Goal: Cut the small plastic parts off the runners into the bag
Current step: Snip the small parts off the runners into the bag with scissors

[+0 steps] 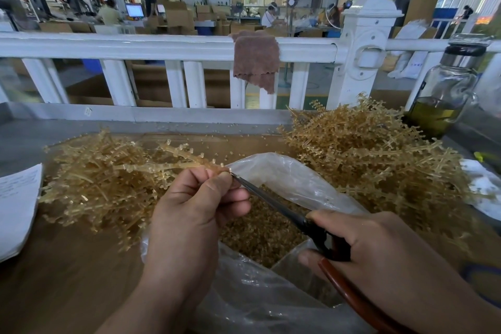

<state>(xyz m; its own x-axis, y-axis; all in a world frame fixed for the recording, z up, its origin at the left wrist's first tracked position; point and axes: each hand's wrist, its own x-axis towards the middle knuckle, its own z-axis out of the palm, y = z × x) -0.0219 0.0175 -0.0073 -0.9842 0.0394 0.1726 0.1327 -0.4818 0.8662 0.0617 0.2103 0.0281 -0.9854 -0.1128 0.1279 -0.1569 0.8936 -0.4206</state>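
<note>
At the centre of the head view, the left hand point(189, 203) pinches one end of a pale amber runner point(173, 160) between thumb and forefinger, with the other fingers curled underneath. The runner stretches away toward the upper left, and small stubs still stand along its branches.

From the lower right of the frame comes the right hand point(379, 247), its fingers wrapped round the red-brown handles of a pair of scissors point(284, 211). The dark blades lie close together and point up and left. Their tip meets the pinched end of the runner right at the left fingertips.

Directly below both hands sits a clear plastic bag point(284, 176), its mouth open. A bed of cut parts point(260, 230) fills the inside.

A tangled left pile point(95, 187) of the same amber runners lies on the brown table point(67, 266), partly behind the held runner. A taller right pile point(366, 160) rises at the right of the frame, beyond the bag. Loose bits point(211, 138) are scattered along the far edge of the table.

White paper sheets point(16, 206) lie at the left edge. A glass bottle point(444, 89) with yellowish liquid at its bottom stands upright at the upper right. Across the upper half runs a white railing point(162, 46), with a brown cloth point(256, 62) draped over it.
</note>
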